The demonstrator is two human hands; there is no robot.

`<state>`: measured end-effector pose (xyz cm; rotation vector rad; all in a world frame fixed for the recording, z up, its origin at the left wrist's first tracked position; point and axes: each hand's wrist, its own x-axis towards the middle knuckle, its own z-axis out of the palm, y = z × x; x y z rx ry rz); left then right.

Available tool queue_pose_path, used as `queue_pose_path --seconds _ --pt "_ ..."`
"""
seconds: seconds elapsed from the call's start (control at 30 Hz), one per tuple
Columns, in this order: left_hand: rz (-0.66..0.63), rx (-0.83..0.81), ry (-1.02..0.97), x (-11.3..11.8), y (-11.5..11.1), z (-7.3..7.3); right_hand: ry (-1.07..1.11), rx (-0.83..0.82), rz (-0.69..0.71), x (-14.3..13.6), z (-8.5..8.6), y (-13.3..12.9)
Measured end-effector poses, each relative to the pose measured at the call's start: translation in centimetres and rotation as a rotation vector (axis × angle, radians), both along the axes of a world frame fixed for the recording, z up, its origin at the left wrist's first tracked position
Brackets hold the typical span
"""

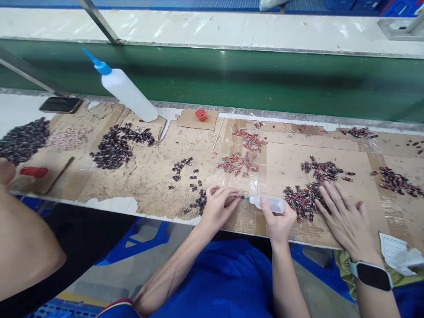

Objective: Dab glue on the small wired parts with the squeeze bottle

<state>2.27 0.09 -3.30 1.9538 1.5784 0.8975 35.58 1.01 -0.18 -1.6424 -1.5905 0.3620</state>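
Translucent plastic blue-tipped squeeze bottle [275, 204] clamped in right fingers [266, 211], near tabletop [281, 161] front edge; left fingers [232, 193] pinching small black part [243, 197].

Dark part [243, 197] in the left hand [221, 205], partly hidden, detail indistinct

A factory assembly line, from where I stand.
Heaps of tiny parts [112, 150] dot a cardboard-covered bench [286, 154] along a green conveyor belt [232, 81].
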Motion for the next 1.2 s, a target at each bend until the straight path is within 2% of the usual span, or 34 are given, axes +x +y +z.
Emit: queue_pose_path --seconds 0.07,0.13,0.23,0.3,0.4,0.47,0.6,0.67,0.77,1.2 --pt "-0.009 -0.008 0.008 0.0 0.0 0.0 0.264 -0.168 0.113 0.0 -0.4 1.5" --pt "-0.011 -0.008 0.015 0.0 0.0 0.0 0.513 -0.278 0.151 -0.3 -0.6 2.9" --pt "0.003 0.011 0.007 0.1 0.1 0.1 0.736 -0.298 0.129 -0.4 -0.1 5.2" --pt "0.007 0.008 0.007 0.1 0.1 0.1 0.796 -0.235 0.08 -0.5 0.8 6.4" --pt "0.003 -0.019 0.018 0.0 0.1 0.1 0.753 -0.081 -0.031 -2.5 2.0 6.3" --pt "-0.003 -0.021 0.02 0.0 0.1 0.0 0.563 -0.105 -0.112 -5.9 1.8 4.5" --pt "-0.008 0.02 0.007 0.0 0.0 -0.1 0.509 -0.159 -0.123 -13.9 -0.9 -0.7" --pt "-0.002 0.032 0.004 0.1 0.0 -0.1 0.469 -0.154 -0.154 -16.2 -2.1 -2.3" --pt "0.01 0.025 0.014 0.1 0.0 0.0 0.446 -0.144 -0.163 -16.9 -2.8 -2.6" --pt "0.003 -0.024 0.024 0.0 0.0 0.2 0.604 -0.116 -0.208 -16.3 -2.5 -2.1"
